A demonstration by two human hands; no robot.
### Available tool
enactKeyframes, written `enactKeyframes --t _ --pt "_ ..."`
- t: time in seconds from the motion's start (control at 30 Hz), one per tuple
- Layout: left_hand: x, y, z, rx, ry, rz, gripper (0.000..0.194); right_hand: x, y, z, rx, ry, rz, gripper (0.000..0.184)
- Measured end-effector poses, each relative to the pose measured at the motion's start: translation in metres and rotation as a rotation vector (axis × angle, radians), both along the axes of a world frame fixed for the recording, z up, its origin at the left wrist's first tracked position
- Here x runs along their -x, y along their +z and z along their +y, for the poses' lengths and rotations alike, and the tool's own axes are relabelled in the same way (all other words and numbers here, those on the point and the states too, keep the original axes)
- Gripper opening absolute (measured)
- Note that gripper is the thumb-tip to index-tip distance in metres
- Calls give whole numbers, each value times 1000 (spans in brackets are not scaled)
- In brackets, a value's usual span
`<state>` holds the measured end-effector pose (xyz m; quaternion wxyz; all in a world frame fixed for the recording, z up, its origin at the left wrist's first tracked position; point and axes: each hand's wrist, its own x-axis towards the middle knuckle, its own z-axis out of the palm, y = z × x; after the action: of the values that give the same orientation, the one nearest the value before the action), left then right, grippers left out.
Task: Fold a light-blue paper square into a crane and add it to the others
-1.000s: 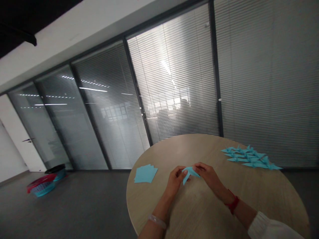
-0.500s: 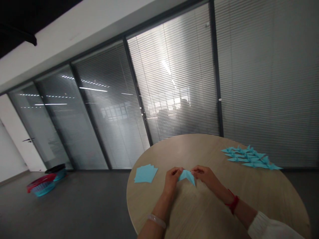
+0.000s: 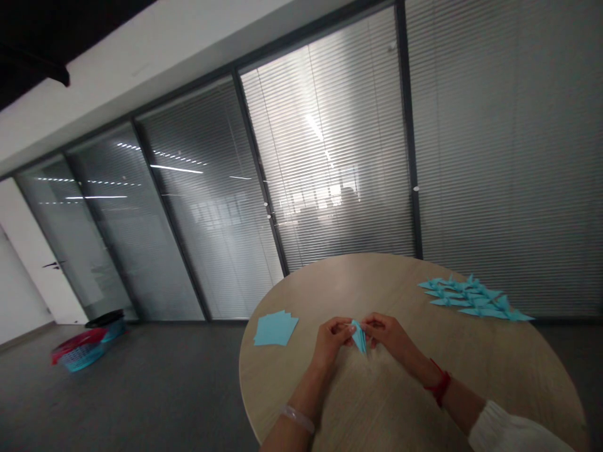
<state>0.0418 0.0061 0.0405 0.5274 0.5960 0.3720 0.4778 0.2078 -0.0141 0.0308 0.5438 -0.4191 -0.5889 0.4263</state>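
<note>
Between my two hands is a piece of light blue origami paper (image 3: 358, 338), folded into a narrow, pointed shape with its tip toward me. My left hand (image 3: 332, 341) pinches its left side between thumb and fingers. On the other side, my right hand (image 3: 382, 329) grips the upper right edge. Both hands hold the paper just over the table, and the fingers partly cover it. Left of my left hand lies a loose stack of flat blue paper sheets (image 3: 274, 329). Several folded blue paper cranes (image 3: 475, 298) sit in rows at the right.
The round wooden table (image 3: 348, 276) has a curved edge close on the left. A glass partition with blinds (image 3: 339, 157) stands behind it. On the floor at the far left are a red and blue basket (image 3: 80, 353) and a dark-rimmed blue one (image 3: 110, 323).
The paper was spread wide like an inverted V; now it is folded together into a narrow point. My left hand has moved right, closer to my right hand.
</note>
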Motion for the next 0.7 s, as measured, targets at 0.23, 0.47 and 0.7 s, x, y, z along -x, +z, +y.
enactKeyframes --t 0.23,0.47,0.7 --pt "-2 1 -5 -18 -70 15 51 2 -5 1 3 36 28 32" --pt "-4 -1 -9 -65 -82 29 46 2 -6 3 21 48 30 35" --pt "-2 -7 -5 -264 5 200 36 0 -8 2 31 62 -3 37"
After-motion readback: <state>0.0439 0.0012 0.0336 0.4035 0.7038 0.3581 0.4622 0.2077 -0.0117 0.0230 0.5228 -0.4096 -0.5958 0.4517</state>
